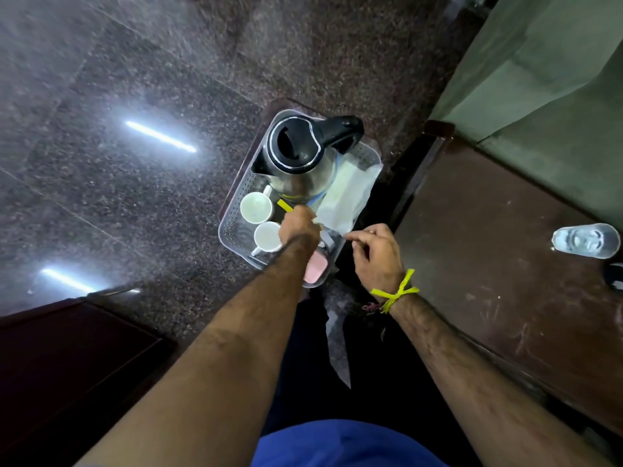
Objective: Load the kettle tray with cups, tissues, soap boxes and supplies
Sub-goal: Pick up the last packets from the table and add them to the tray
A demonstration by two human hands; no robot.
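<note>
You are looking straight down at a dark speckled stone floor [141,79] with two bright strips of light mirrored in it, and along your right runs a worn brown table top [499,264] with pale green cloth [553,72] beyond it. Low on the floor, against the table's edge, sits the clear perforated tray [232,227]. The steel kettle [296,156] with its black lid and handle fills the far half of the tray, standing upright. Beside the kettle, along the tray's right side, lies a flat clear plastic packet [347,193] with something pale inside; its near corner sticks out toward you. Two white cups stand in the tray's near left part: the farther cup [255,207] just by the kettle's base, the nearer cup [267,236] touching your left wrist. At the tray's near end, partly under your left forearm, is a pink box [317,267]. A small yellow strip [285,205] lies between the farther cup and the kettle. Your left hand [298,227] reaches down into the middle of the tray, its fingers curled under and hidden, so you cannot tell whether they grip anything. Your right hand [376,254] hovers at the tray's right edge, finger and thumb pinched together at the packet's near corner. A yellow thread [397,291] is tied around your right wrist. A clear water bottle [585,240] stands on the table, well apart from the tray.
</note>
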